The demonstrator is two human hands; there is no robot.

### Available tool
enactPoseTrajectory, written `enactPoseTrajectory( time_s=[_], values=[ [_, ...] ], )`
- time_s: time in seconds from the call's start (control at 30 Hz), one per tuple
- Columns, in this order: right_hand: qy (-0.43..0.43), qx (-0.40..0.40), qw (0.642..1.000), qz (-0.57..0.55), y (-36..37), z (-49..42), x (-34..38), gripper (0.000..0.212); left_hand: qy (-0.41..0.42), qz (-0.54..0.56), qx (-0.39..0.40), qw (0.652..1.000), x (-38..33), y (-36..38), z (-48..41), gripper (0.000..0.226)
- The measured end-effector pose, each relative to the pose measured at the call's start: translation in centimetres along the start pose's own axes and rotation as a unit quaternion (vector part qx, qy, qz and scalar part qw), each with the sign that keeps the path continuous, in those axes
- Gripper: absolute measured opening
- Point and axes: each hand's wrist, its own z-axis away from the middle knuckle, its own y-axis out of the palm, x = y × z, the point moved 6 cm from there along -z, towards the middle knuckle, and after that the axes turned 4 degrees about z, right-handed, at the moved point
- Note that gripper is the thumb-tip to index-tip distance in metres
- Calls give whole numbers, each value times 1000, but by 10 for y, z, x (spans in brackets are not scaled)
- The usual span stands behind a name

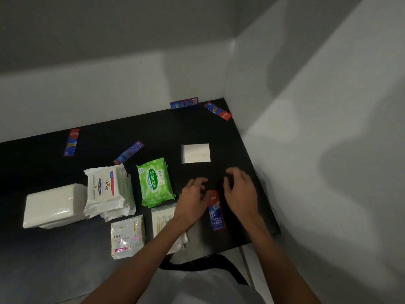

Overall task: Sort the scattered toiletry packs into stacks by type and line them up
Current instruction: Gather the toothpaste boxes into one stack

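Note:
A red and blue toothpaste pack (216, 213) lies flat on the black table (153, 128) between my two hands. My left hand (192, 199) hovers at the pack's upper left with loosely curled fingers, its thumb at the pack's top edge. My right hand (240, 191) is just right of the pack, fingers bent and blurred, with nothing visible in them. More toothpaste packs lie scattered at the far left (71, 142), at the centre (128, 152) and along the back edge (184, 103) (218, 111). A white flat pack (196, 153) lies beyond my hands.
In a row at the left sit a white tissue pack (52, 205), a stack of Dove wipes (105, 189) and green Sanicare wipes (156, 183). Dove sachets (127, 236) and a cotton bud pack (161, 217), partly under my left forearm, lie nearer. White walls bound the table's back and right.

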Motion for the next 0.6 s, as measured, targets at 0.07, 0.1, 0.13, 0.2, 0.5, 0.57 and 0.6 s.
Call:
enactPoseTrajectory(
  time_s=[0.07, 0.1, 0.13, 0.2, 0.5, 0.57, 0.6],
  values=[
    [-6, -17, 1000, 16, -1, -48, 7, 40, 7, 14, -24, 1000, -5, -10, -4, 39],
    [-4, -9, 1000, 29, 2, -73, 10, 47, 10, 23, -34, 999, -7, -14, -6, 37],
    [1, 11, 999, 47, 7, -97, 13, 53, 15, 31, -41, 999, -10, -18, -8, 36],
    [-7, 65, 994, 92, 16, -141, 22, 62, 29, 47, -47, 997, -14, -24, -12, 34],
    [19, 160, 972, 170, 37, -244, 19, 72, 73, 76, -50, 993, -29, -48, -17, 29],
    [25, 175, 967, 181, 46, -249, 15, 72, 74, 76, -51, 993, -31, -55, -16, 27],
    [26, 174, 966, 192, 49, -250, 14, 72, 73, 73, -54, 993, -32, -58, -16, 27]
  ],
)
